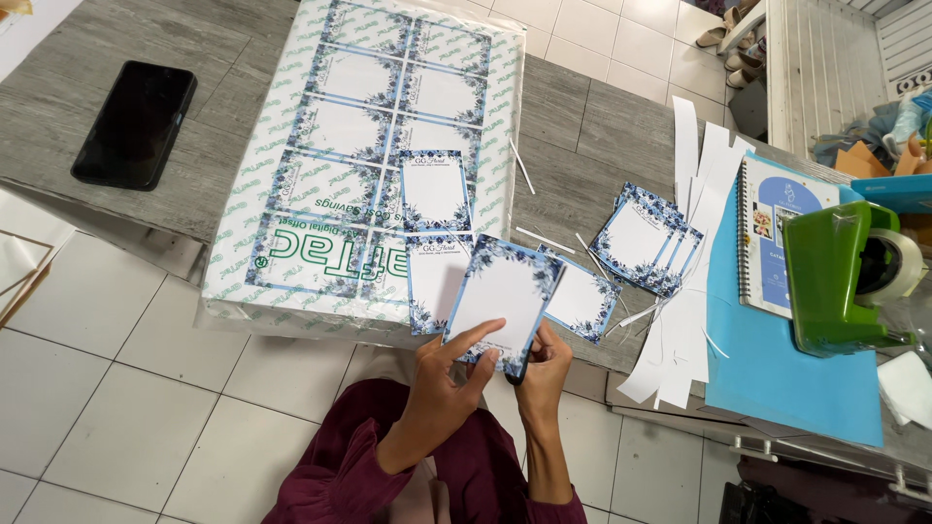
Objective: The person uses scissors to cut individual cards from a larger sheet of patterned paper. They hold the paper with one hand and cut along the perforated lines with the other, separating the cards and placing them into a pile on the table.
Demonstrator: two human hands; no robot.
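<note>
Item: one white card [503,296] with a blue floral border, held upright-tilted above the near edge of the grey table [573,146], between both hands. Left hand [449,374]: grasps the card's lower left part, thumb laid across its face, fingers behind. Right hand [544,364]: closed at the card's lower right corner, where a small dark object [515,374] shows between the fingers; its kind cannot be told. Sleeves are dark maroon. Just behind the held card, a printed sheet [374,146] of uncut cards lies on a wrapped ream of paper [248,243]; two cut cards [435,190] rest on its near right part. A further single card [582,299] lies just right of the held one, partly hidden by it. A small fanned stack of cards [646,243] lies to the right, well apart from the hands. Around it: thin white paper strips [680,320]. Right side: blue sheet [786,374], spiral notebook [767,228], green tape dispenser [835,281]. Far left: black phone [136,123], face up.
</note>
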